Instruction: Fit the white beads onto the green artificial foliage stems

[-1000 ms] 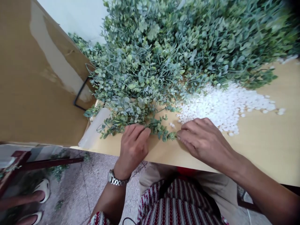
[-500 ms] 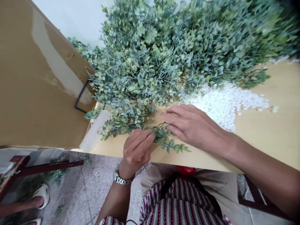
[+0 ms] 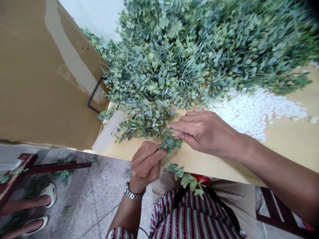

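My left hand (image 3: 147, 162), with a metal watch on the wrist, pinches a sprig of artificial leaves (image 3: 185, 177) near the table's front edge. The sprig's leafy tip hangs past the edge over my lap. My right hand (image 3: 199, 131) is closed at the upper leaves of the same sprig, thumb against forefinger; the exact grip point is partly hidden. Behind both hands lies a large heap of artificial foliage (image 3: 159, 73). To the right of it, small white pieces (image 3: 249, 109) are spread in a loose pile; their kind is too small to tell.
A big cardboard box (image 3: 50, 83) stands at the left. Beside it lie a translucent plastic strip (image 3: 108, 131) and a black wire frame (image 3: 93, 98). The wooden table (image 3: 224, 166) ends just before my lap. Another person's feet in pale shoes (image 3: 50, 194) show at lower left.
The sprig has been lifted and turned, so its tip now hangs down over the table edge. My right hand has closed on its upper leaves. The view has shifted a little left.
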Demonstrator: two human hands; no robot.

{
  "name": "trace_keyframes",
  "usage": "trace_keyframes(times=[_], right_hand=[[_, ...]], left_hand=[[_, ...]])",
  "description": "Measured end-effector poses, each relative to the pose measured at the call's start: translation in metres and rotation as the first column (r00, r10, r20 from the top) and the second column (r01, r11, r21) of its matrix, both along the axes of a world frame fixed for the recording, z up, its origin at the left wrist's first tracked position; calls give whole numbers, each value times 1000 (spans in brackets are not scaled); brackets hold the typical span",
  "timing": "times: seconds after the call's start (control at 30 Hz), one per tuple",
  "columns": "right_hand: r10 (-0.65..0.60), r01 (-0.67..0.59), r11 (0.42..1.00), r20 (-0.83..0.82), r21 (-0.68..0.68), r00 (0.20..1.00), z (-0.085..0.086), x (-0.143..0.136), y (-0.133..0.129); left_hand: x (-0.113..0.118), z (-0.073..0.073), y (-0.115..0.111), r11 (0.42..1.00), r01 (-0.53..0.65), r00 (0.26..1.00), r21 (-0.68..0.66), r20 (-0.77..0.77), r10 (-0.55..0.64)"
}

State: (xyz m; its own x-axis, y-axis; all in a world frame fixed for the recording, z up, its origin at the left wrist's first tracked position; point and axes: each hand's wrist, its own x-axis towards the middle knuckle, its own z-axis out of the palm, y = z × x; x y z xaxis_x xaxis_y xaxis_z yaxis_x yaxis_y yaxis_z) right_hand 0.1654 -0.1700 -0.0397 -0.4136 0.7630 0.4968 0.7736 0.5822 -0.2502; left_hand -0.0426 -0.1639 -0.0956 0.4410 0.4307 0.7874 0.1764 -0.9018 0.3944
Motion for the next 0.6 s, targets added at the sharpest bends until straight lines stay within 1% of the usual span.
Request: trace_keyframes(times=[0.1, 0.17, 0.23, 0.3, 0.33, 0.37, 0.4, 0.43, 0.47, 0.5, 0.53, 0.57, 0.6], right_hand=[[47, -56, 996, -119, -74, 992, 4, -3, 1], [53, -88, 983, -215, -160, 975, 8, -1, 3], [49, -134, 952, -295, -275, 954, 12, 2, 5], [103, -223, 903, -318, -367, 942, 17, 6, 6], [145, -263, 883, -306, -389, 941, 18, 7, 7], [176, -282, 873, -282, -399, 943, 20, 9, 7], [181, -275, 873, -255, -404, 950, 21, 10, 7], [152, -239, 886, -239, -397, 959, 21, 12, 6], [84, -173, 910, -240, -377, 967, 21, 14, 5], [-11, -82, 938, -264, -338, 964, 21, 17, 4], [-111, 18, 957, -306, -290, 946, 20, 20, 3], [-201, 118, 963, -360, -241, 911, 19, 24, 1], [-266, 201, 960, -420, -193, 868, 19, 28, 0]], left_hand=[[-3, 8, 0, 999, -1, 996, 38, -85, 5], [-3, 17, 0, 997, 34, 978, 71, -207, -19], [-2, 26, 2, 990, 98, 938, 104, -341, -57], [0, 33, 2, 977, 179, 884, 114, -455, -109], [0, 35, 2, 970, 216, 861, 110, -490, -136], [1, 36, 2, 964, 244, 846, 104, -509, -159], [0, 36, 1, 960, 263, 841, 97, -511, -179], [-1, 36, 1, 957, 275, 844, 89, -498, -197], [-4, 35, 0, 958, 275, 859, 82, -468, -206], [-7, 34, 0, 963, 256, 884, 80, -423, -199], [-11, 32, 0, 973, 215, 913, 81, -371, -171], [-15, 31, 1, 985, 150, 941, 86, -320, -115], [-19, 29, 2, 994, 53, 961, 95, -277, -25]])
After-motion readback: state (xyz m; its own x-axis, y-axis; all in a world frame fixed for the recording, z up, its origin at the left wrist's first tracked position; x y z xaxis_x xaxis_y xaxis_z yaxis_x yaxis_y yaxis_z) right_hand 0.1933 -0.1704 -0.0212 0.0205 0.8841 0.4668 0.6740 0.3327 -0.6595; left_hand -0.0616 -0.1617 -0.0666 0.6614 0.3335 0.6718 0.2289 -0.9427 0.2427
